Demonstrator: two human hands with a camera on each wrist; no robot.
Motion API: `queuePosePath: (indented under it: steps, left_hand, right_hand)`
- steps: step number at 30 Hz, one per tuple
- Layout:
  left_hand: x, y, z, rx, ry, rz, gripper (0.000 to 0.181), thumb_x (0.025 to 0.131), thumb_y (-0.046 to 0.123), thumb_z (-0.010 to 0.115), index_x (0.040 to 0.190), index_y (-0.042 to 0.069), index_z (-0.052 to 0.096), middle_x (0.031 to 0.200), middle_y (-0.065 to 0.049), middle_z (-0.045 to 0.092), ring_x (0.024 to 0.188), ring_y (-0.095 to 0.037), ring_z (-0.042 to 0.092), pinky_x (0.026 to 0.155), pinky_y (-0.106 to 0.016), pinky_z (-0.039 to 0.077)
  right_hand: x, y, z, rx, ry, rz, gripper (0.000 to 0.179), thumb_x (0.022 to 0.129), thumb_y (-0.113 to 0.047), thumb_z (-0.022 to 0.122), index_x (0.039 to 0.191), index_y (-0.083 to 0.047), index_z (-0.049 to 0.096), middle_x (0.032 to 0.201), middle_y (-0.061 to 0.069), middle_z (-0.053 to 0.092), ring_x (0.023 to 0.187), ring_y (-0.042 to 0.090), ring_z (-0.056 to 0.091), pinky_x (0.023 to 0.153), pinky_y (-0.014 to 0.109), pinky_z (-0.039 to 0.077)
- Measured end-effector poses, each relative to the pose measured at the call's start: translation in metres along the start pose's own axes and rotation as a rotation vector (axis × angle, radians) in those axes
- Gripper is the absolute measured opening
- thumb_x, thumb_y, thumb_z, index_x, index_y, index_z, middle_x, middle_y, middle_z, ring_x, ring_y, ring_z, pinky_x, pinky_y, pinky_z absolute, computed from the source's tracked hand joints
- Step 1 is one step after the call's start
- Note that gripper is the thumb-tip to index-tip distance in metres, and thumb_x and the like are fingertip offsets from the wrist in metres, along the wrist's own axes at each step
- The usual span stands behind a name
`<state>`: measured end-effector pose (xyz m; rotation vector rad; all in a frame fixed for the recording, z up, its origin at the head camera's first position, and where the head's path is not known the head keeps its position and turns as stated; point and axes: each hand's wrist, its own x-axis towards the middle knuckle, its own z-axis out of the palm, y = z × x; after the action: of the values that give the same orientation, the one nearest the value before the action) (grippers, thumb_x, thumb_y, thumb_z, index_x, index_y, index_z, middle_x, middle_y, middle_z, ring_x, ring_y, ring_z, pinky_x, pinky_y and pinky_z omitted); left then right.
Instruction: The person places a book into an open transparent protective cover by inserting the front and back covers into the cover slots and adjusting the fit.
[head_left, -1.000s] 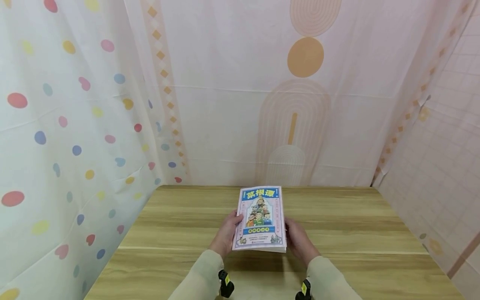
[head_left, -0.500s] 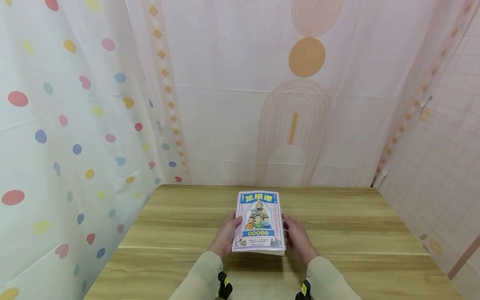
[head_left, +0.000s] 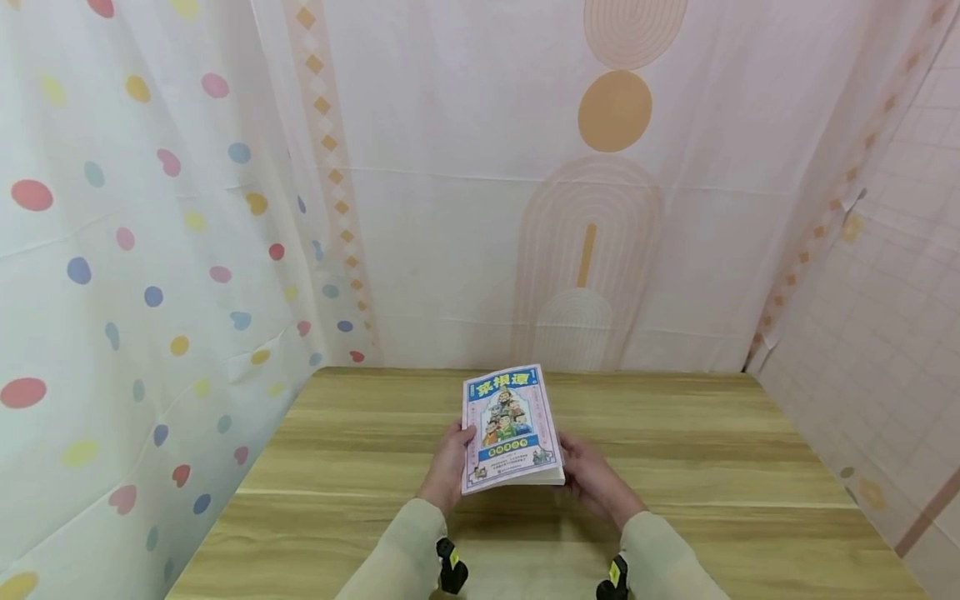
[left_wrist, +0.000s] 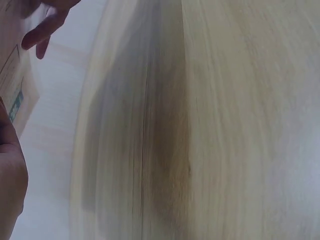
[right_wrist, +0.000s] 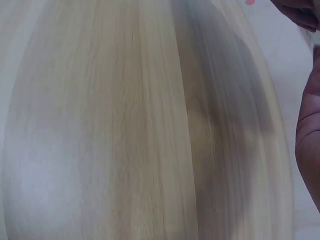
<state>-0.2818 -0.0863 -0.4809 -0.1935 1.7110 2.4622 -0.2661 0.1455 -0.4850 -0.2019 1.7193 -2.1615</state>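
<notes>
A paperback book [head_left: 510, 429] with a pink and blue cartoon cover is held above the wooden table, tilted, its top leaning left. My left hand [head_left: 447, 468] grips its left edge, thumb on the front cover and fingers behind. My right hand [head_left: 596, 479] is at the lower right edge by the page block. In the left wrist view, the right hand's fingers [left_wrist: 42, 35] look loosely extended beside the book's back [left_wrist: 15, 92], slightly blurred. The right wrist view catches only part of the right hand [right_wrist: 311, 127] at its right side; the right thumb's contact is hidden.
The wooden table [head_left: 337, 450] reaches back to a pale patterned curtain [head_left: 450, 250]. A dotted curtain [head_left: 150, 350] hangs along the left, and a checked one [head_left: 885, 350] along the right. Black wrist devices with yellow marks sit on both sleeves.
The book has shifted left and slightly up, its top turning left. My right hand has changed from fingers around the right edge to a lower place beside it. The left hand keeps its grip.
</notes>
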Motion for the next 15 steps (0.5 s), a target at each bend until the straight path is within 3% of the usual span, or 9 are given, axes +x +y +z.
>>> queuePosePath:
  steps: [3,10,15]
  left_hand:
    - [0.0,-0.0001,0.0002,-0.006,0.004,0.01,0.045,0.106,0.018,0.038,0.148,0.002,0.035,0.092,0.0,0.068,0.079,-0.013,0.068,0.07,-0.027,0.056]
    - [0.0007,0.0005,-0.0019,0.034,-0.004,-0.005,0.045,0.106,0.021,0.039,0.147,0.003,0.036,0.092,-0.001,0.069,0.077,-0.013,0.068,0.069,-0.026,0.056]
    - [0.0025,-0.0011,-0.0058,0.021,-0.028,-0.022,0.046,0.105,0.016,0.041,0.149,0.002,0.035,0.095,-0.002,0.068,0.08,-0.013,0.068,0.072,-0.027,0.055]
  right_hand:
    - [-0.0015,0.0007,-0.002,-0.009,-0.042,0.01,0.049,0.105,-0.011,0.046,0.146,0.011,0.03,0.087,0.001,0.07,0.062,0.007,0.056,0.053,0.018,0.045]
    - [-0.0054,-0.0027,0.0014,-0.046,-0.032,0.043,0.046,0.1,-0.003,0.05,0.142,0.011,0.036,0.08,0.0,0.065,0.056,0.005,0.048,0.048,0.014,0.041]
    - [-0.0017,-0.0011,0.0019,-0.037,0.012,0.045,0.036,0.104,-0.012,0.048,0.136,0.005,0.044,0.085,0.001,0.067,0.06,0.006,0.05,0.049,0.015,0.04]
